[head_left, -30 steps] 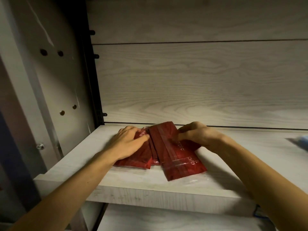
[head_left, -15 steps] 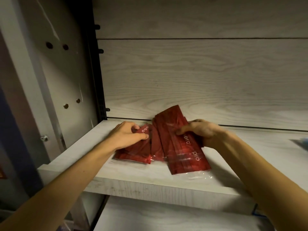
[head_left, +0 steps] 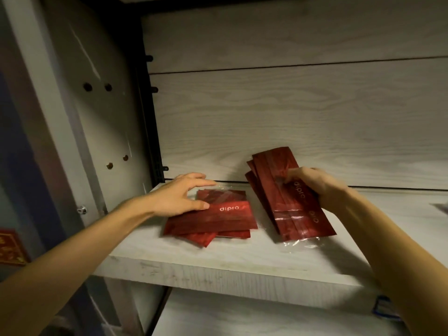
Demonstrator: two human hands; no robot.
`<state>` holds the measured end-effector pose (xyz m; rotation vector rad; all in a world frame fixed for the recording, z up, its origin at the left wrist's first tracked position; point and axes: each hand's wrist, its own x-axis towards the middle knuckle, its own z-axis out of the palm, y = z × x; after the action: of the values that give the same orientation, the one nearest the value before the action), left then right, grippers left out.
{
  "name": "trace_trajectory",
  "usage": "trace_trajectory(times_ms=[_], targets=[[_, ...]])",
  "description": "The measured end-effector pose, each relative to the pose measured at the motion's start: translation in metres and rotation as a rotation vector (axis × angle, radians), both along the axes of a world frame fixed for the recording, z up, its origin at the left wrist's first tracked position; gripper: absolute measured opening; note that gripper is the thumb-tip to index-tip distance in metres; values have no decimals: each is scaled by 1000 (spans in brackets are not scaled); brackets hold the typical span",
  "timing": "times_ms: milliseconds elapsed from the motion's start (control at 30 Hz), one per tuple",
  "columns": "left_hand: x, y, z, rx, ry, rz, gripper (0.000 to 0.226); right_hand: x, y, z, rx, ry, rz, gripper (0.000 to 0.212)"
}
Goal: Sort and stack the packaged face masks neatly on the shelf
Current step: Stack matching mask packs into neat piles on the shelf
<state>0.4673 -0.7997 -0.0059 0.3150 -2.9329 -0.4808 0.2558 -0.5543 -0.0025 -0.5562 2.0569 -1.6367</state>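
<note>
While the red mask packets lay as one overlapping heap under both hands a second ago, they are now split into two groups on the pale wooden shelf. Nearer the left wall lies the flat pile, a few packets fanned loosely with the top one showing its white lettering; to its right, well apart from it, stands the lifted bundle, several packets held together with their long sides running from near to far, the near end resting on or just above the shelf and the far end tilted up towards the back panel. The right hand grips this bundle from its right side, fingers curled over the top face and the thumb hidden behind. The left hand rests on the far left corner of the flat pile with fingers spread and nearly straight, the thumb lying along the top packet's edge; it presses rather than grasps. I judge the split to be the sorting step: the bundle looks squared up already, whereas the flat pile remains skewed and likely needs aligning before the two are stacked. At the far right edge a pale object is too cut off to identify.
</note>
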Motion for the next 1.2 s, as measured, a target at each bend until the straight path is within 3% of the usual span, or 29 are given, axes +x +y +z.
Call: trace_trajectory(times_ms=[133, 233, 400, 467, 533, 600, 700, 767, 933, 1200], targets=[[21, -1, -23, -42, 182, 175, 54, 5, -8, -2, 4, 51, 31, 23], [31, -2, -28, -64, 88, 96, 62, 11, -14, -6, 65, 91, 130, 27], [29, -3, -24, 190, -57, -111, 40, 20, -24, -13, 8, 169, 109, 18], [25, 1, -20, 276, -58, -147, 47, 21, -23, -13, 9, 151, 94, 17], [23, 3, -17, 238, 17, -73, 46, 21, -21, -15, 9, 134, 97, 16], [25, 2, -19, 95, 79, 82, 68, 20, -21, -17, 20, 135, 95, 15], [36, 6, -23, -38, -40, 308, 110, 17, -24, -21, 58, 152, 97, 16], [40, 5, -26, -58, -84, 326, 119, 16, -27, -25, 81, 189, 108, 15], [51, -9, -22, 326, 64, 205, 88, 20, -34, -33, 81, 306, 163, 20], [21, -12, -11, 386, 274, 118, 62, 18, -27, -23, -16, 205, 11, 7]])
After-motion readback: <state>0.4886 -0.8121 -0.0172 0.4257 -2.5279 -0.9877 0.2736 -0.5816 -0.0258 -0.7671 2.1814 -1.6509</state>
